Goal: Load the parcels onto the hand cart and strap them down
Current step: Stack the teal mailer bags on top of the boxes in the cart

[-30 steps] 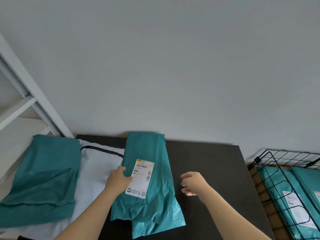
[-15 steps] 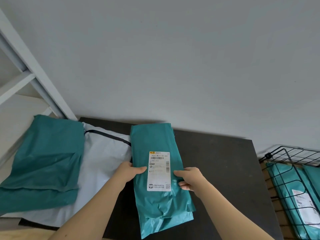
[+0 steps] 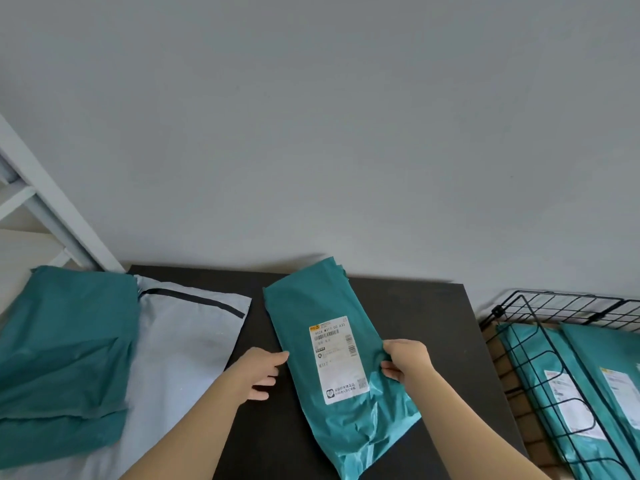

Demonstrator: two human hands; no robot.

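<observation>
A teal mailer parcel [image 3: 311,306] with a white shipping label lies tilted on the black table [image 3: 415,306]. My right hand [image 3: 407,358] grips its right edge, fingers curled round the plastic. My left hand [image 3: 258,372] touches the parcel's left edge with its fingertips, fingers relaxed. A black wire cart basket [image 3: 554,306] stands at the right with two labelled teal parcels [image 3: 561,393] inside.
At the left, a folded teal parcel [image 3: 65,351] lies on a white mailer bag [image 3: 180,341] with a black strip. A white shelf frame [image 3: 52,209] leans behind them. A grey wall fills the background.
The labelled parcel has shifted right and tilted. My right hand moved to its right edge and took hold; my left hand slid off the top to the left edge.
</observation>
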